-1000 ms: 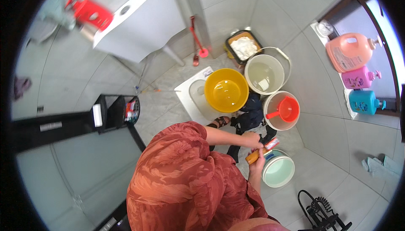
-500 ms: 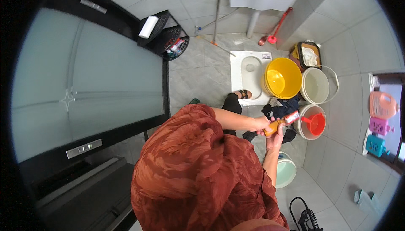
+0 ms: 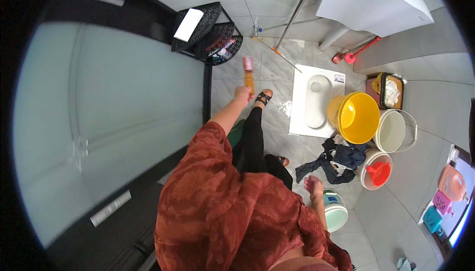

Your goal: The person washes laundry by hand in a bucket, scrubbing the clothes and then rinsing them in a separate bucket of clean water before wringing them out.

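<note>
My left hand (image 3: 243,94) is stretched out to the left and closed round the orange handle of a scrub brush (image 3: 249,80). The brush's red and white head points away from me, toward a black corner shelf (image 3: 208,38), and is smeared by motion. Holding nothing, my right hand (image 3: 314,186) hangs low with its fingers loosely apart. It is between a heap of dark wet clothes (image 3: 336,159) on the floor and a white bucket (image 3: 335,211).
A white squat toilet (image 3: 297,102) is set in the grey tiled floor. Beside it stand a yellow bucket (image 3: 360,117), a white bucket (image 3: 392,131) and another holding a red dipper (image 3: 379,173). A frosted glass door (image 3: 133,102) is at left; a hose pipe (image 3: 297,11) runs down the far wall.
My hands have come apart. The left has swung far left with the brush; the right has let go of it and dropped lower. My view and body have turned leftward.
</note>
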{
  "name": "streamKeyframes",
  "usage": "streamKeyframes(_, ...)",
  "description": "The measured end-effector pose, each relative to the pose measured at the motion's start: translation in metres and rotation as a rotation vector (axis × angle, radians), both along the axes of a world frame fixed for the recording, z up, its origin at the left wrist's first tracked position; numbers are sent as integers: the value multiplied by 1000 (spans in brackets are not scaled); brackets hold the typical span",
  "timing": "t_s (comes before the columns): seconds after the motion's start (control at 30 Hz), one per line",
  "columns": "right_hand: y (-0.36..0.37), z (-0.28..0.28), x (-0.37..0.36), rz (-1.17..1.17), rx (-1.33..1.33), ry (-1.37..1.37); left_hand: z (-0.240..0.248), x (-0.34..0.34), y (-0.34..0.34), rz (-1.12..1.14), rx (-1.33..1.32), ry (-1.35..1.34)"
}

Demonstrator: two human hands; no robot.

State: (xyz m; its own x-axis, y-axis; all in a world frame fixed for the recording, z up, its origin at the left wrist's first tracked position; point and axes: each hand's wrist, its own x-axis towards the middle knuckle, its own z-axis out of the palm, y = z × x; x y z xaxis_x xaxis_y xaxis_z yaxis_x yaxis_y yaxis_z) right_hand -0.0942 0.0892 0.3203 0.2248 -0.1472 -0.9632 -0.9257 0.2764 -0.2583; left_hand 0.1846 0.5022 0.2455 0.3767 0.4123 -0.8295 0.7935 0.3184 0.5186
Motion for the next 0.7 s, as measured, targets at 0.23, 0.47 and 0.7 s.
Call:
streamKeyframes(0.23,40,-66,81,159,-79,107,-108,122,169,218,-56,-10)
streamKeyframes(0.47,124,-71,205,165,11,-52,-221,189,274,417,-315,-69)
streamKeyframes(0.7,138,-103,172,71,50,89,-257,195,299,217,-43,-107)
